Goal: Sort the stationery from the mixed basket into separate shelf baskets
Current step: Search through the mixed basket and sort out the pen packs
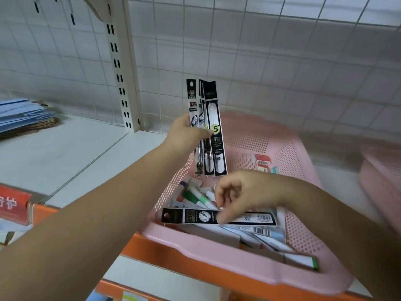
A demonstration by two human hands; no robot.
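Head view: left hand [186,132] grips upright black refill packs [209,127] above the pink basket [249,253]; right hand [243,196] pinches another black pack [195,216] lying inside.

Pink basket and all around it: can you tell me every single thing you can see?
pink basket: one, pink, on the shelf's front edge
second basket: one, pink, partly in view at right
upright pen packs: about three, black and white, in the left hand above the basket
flat pen pack: one, black and white, across the basket's front
markers: several, green and white, inside the basket
small boxes: a few, red and white, basket's far corner
paper stack: one, blue, shelf's left
shelf: one, white, orange front edge
wire grid: one, white, behind shelf
left hand: grips the upright packs
right hand: pinches the flat pack
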